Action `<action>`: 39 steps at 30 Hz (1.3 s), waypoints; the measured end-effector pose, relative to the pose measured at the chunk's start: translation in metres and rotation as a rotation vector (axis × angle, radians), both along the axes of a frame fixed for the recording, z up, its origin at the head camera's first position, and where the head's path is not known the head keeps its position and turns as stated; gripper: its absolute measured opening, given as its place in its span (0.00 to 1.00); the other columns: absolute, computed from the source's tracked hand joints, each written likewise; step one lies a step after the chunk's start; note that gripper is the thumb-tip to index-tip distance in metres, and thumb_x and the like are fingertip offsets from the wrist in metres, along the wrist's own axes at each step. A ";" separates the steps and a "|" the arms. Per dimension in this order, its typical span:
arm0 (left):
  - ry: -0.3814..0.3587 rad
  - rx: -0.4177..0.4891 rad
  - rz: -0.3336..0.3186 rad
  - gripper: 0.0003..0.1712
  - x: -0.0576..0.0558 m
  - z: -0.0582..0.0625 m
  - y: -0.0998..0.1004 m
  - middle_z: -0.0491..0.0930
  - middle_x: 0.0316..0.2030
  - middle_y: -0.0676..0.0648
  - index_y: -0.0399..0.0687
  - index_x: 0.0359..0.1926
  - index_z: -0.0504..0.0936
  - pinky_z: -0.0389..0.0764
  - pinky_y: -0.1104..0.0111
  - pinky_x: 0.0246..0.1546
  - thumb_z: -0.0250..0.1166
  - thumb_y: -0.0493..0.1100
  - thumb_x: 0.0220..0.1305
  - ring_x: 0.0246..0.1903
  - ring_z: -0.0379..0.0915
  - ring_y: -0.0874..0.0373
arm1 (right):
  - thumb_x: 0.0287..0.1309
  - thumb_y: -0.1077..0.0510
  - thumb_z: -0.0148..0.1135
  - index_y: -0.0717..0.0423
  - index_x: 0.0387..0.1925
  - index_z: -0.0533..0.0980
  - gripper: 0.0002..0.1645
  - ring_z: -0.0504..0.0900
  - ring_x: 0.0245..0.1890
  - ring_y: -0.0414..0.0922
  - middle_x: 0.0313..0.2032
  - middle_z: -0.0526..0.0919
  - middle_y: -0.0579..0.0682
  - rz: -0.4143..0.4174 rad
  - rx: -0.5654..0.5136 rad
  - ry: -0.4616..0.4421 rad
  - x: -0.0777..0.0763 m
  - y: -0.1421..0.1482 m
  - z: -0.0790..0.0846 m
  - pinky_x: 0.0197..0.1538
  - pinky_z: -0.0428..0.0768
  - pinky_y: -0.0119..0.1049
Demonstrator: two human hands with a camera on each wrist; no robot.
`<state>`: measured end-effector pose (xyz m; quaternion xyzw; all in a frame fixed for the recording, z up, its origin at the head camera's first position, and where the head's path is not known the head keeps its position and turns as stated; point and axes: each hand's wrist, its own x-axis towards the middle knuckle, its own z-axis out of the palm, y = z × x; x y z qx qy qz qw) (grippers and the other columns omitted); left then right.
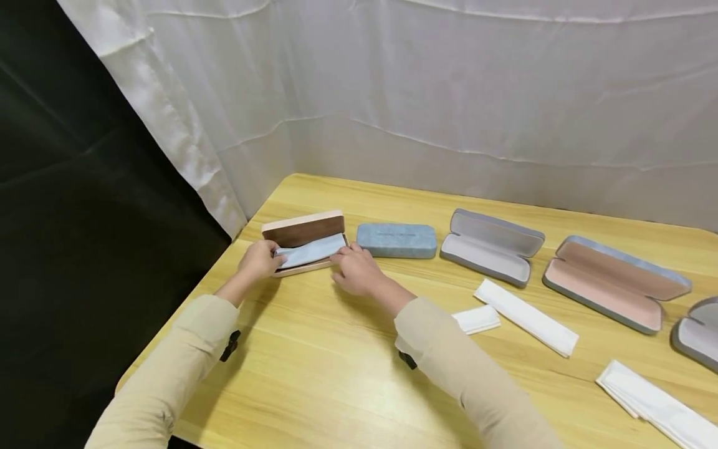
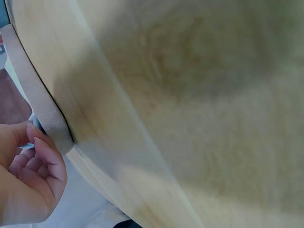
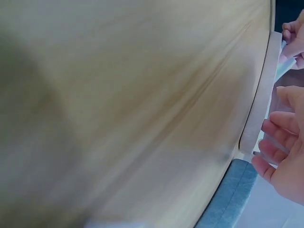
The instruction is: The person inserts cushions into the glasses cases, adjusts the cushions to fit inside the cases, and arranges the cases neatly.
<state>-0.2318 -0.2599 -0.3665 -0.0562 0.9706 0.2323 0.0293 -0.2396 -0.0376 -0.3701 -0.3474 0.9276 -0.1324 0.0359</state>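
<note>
An open glasses case [image 1: 303, 219] with a pale outside and brown lining stands at the table's left, its lid tipped back. Inside it lies a folded light blue cloth [image 1: 311, 251]. My left hand [image 1: 259, 259] pinches the cloth's left end between thumb and fingers; the left wrist view shows this hand [image 2: 35, 173] at the case's end wall [image 2: 45, 107]. At the right end, my right hand [image 1: 358, 272] rests by the case's front corner. Its fingers look loosely bent in the right wrist view, beside the case wall [image 3: 263, 90]; whether they touch the cloth is unclear.
A closed blue glasses case [image 1: 396, 241] sits just right of my right hand. Farther right are an open grey case [image 1: 493, 244], an open pink-lined case [image 1: 611, 284] and a partly visible grey one [image 1: 698, 333]. Folded white cloths [image 1: 527, 317] lie in front. A curtain [image 1: 449, 93] hangs behind.
</note>
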 end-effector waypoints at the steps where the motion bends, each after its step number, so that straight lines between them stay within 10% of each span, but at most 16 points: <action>1: 0.001 0.008 -0.006 0.12 0.001 0.000 0.001 0.69 0.24 0.44 0.36 0.36 0.75 0.64 0.68 0.26 0.58 0.43 0.60 0.28 0.65 0.52 | 0.60 0.52 0.54 0.55 0.56 0.71 0.24 0.66 0.57 0.50 0.56 0.73 0.52 0.002 0.004 -0.004 0.001 0.002 0.001 0.55 0.68 0.45; 21: 0.079 0.079 -0.089 0.10 0.025 -0.007 0.014 0.62 0.16 0.49 0.36 0.26 0.72 0.59 0.71 0.21 0.60 0.39 0.58 0.18 0.57 0.58 | 0.60 0.59 0.53 0.62 0.48 0.75 0.17 0.74 0.48 0.51 0.45 0.79 0.56 0.112 -0.099 -0.094 0.014 0.026 0.008 0.54 0.72 0.42; 29: 0.073 0.086 -0.097 0.09 0.027 -0.006 0.014 0.63 0.16 0.49 0.36 0.29 0.73 0.59 0.71 0.20 0.60 0.39 0.58 0.18 0.57 0.58 | 0.53 0.66 0.59 0.59 0.32 0.79 0.04 0.79 0.38 0.47 0.33 0.80 0.52 0.070 -0.030 0.216 -0.004 0.020 0.003 0.40 0.79 0.35; 39: 0.073 0.143 -0.054 0.10 0.024 -0.005 0.014 0.64 0.16 0.50 0.35 0.32 0.74 0.63 0.72 0.18 0.59 0.40 0.58 0.15 0.61 0.61 | 0.53 0.71 0.56 0.57 0.28 0.81 0.11 0.76 0.32 0.44 0.32 0.80 0.50 0.114 0.216 0.380 -0.015 0.008 -0.002 0.33 0.77 0.32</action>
